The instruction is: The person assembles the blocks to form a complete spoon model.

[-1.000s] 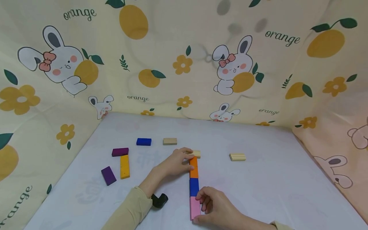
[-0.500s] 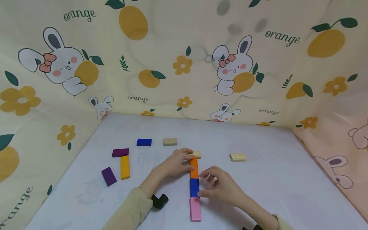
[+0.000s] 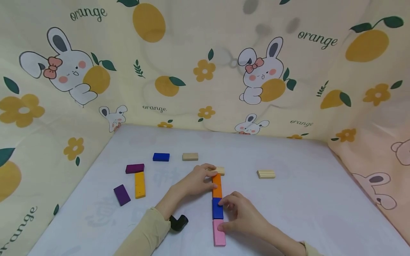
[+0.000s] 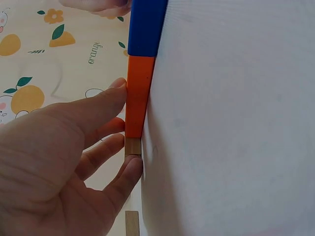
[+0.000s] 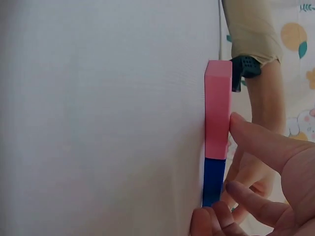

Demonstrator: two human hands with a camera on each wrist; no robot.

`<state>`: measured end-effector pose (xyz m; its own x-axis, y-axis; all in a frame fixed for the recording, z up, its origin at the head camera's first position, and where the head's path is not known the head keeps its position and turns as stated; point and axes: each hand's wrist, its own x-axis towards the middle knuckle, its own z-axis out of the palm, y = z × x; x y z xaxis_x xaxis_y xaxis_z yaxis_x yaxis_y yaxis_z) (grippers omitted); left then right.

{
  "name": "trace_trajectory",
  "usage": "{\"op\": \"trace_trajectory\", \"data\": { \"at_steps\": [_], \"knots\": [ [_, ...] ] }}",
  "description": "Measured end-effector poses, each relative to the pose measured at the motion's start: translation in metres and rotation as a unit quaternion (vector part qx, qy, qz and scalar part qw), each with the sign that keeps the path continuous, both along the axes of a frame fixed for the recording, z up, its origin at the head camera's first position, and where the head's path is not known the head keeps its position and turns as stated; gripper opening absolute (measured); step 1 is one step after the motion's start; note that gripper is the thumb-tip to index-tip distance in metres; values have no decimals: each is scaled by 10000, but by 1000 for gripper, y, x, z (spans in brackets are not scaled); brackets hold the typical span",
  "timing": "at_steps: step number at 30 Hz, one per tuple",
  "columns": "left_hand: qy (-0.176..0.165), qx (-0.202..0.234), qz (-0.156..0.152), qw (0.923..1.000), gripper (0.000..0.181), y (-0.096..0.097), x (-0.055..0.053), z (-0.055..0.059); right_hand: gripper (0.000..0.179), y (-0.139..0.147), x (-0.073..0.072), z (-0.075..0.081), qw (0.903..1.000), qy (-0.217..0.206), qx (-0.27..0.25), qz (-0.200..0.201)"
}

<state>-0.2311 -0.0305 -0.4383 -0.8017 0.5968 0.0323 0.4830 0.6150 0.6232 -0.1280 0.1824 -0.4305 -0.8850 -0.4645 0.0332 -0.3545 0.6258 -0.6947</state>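
Observation:
Blocks stand end to end in a row: pink [image 3: 219, 237], blue [image 3: 218, 208], orange [image 3: 217, 192] and plain wood [image 3: 221, 170] at the far end. My left hand [image 3: 198, 180] rests at the far part, its thumb on the orange block and a finger reaching round the end of the wooden block [image 4: 133, 146]. My right hand [image 3: 246, 215] touches the nearer part. Its thumb lies on the pink block [image 5: 217, 110] and its index fingertip on the blue block [image 5: 213, 179]; other fingertips are by that block's side.
Left of the row lie two purple blocks [image 3: 121, 195], a yellow block [image 3: 140, 185] and another blue block [image 3: 161, 157]. A wooden block [image 3: 190, 156] lies at the back and a grooved wooden one [image 3: 266, 174] to the right. A printed cloth [image 3: 179, 53] walls the white table.
My right hand has left the near end of the pink block, moved forward beside the blue block, and now touches both blue and pink. The left hand has stayed in place.

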Motion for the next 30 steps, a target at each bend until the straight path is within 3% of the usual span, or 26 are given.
{"op": "trace_trajectory", "data": {
  "at_steps": [8, 20, 30],
  "knots": [
    [-53, -42, 71, 10000, 50, 1, -1, -2, 48, -1, 2, 0, 9998, -42, -160, -53],
    [124, -63, -8, 9999, 49, 2, -1, -2, 66, -7, 7, 1, 9978, -90, -117, -643],
    [79, 16, -7, 10000, 48, 1, -1, -2, 70, -6, 7, 1, 9994, -14, -76, -329]
  ]
}}
